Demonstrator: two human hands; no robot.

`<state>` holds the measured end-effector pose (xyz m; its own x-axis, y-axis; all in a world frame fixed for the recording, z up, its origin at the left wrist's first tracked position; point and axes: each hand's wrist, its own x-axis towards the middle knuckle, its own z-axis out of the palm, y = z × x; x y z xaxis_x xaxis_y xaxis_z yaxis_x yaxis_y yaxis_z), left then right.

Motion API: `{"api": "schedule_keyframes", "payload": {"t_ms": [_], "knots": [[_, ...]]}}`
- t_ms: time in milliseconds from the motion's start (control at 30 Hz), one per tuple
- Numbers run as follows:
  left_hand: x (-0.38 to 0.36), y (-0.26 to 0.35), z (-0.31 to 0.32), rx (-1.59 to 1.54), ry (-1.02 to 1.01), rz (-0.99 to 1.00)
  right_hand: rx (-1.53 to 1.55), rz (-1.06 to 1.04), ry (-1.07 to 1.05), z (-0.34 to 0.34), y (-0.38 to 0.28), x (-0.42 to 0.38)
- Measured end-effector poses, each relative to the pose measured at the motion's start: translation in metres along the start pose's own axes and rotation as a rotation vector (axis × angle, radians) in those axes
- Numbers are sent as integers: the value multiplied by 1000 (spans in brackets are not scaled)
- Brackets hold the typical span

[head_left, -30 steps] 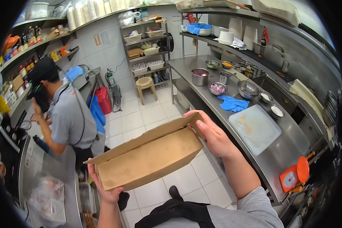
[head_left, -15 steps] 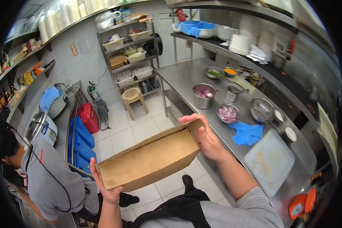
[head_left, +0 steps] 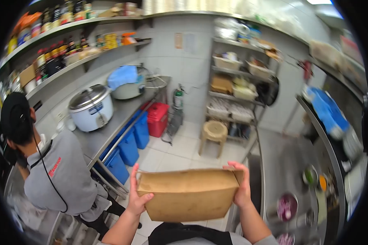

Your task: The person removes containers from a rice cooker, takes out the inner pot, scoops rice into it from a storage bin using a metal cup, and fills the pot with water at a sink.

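Observation:
A brown cardboard box (head_left: pixel 188 204) is held level in front of my body, above the tiled floor. Its long side faces me, and the upper side looks open, with part of the inner wall showing. My left hand (head_left: pixel 138 196) grips the left end, thumb on the near face and fingers up the end. At the opposite end my right hand (head_left: pixel 242 185) is closed around the edge, fingertips at the top corner. What the box contains, if anything, is hidden from this angle.
A co-worker (head_left: pixel 65 171) in grey stands at the left counter, near a rice cooker (head_left: pixel 92 107). Blue bins (head_left: pixel 128 146) and a red cooler (head_left: pixel 156 118) sit below. Ahead are a stool (head_left: pixel 214 134) and a storage rack (head_left: pixel 235 98). The steel counter (head_left: pixel 270 155) at right bears a bowl of chopped onions (head_left: pixel 287 207).
My view has swung left, so the right counter has slid toward the right edge. The box has gone from slanted to level and sits closer to my body, still in both hands.

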<state>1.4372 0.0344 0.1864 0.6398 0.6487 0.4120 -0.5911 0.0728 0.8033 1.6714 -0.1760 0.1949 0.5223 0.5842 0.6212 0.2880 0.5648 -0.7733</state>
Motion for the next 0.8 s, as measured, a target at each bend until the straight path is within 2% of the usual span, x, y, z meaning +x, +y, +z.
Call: {"api": "schedule_keyframes", "payload": {"t_ms": [100, 133, 200, 233, 267, 300, 400, 500, 633, 700, 733, 767, 800], "knots": [[44, -25, -18, -116, 36, -150, 32, -50, -62, -10, 68, 47], [61, -45, -34, -106, 52, -122, 41, -19, -49, -14, 94, 64], [99, -99, -79, -153, 53, -314, 61, 2, -32, -16, 145, 90], [128, -114, -91, -147, 46, -292, 41, 152, 56, -18, 169, 108], [157, -128, -101, -148, 83, -386, 18, 306, 143, -20, 189, 130], [183, -132, -107, -151, 126, -491, -4, 324, 175, -20, 208, 150], [268, -135, -128, -94, 41, -515, -83, 337, 153, -24, 250, 207], [332, -145, -150, 19, 71, -532, -120, 317, 87, -23, 295, 247], [398, -153, -178, 129, 101, -511, -102, 333, 0, -14, 349, 310], [437, -147, -182, 393, 10, -292, -64, 312, -25, -11, 385, 349], [455, -145, -184, 400, 24, -290, -1, 208, -65, -11, 406, 373], [472, -142, -187, 524, -19, -172, 66, 103, -110, -12, 427, 395], [491, -136, -188, 649, -56, -51, 82, 102, -134, -13, 445, 417]]}}
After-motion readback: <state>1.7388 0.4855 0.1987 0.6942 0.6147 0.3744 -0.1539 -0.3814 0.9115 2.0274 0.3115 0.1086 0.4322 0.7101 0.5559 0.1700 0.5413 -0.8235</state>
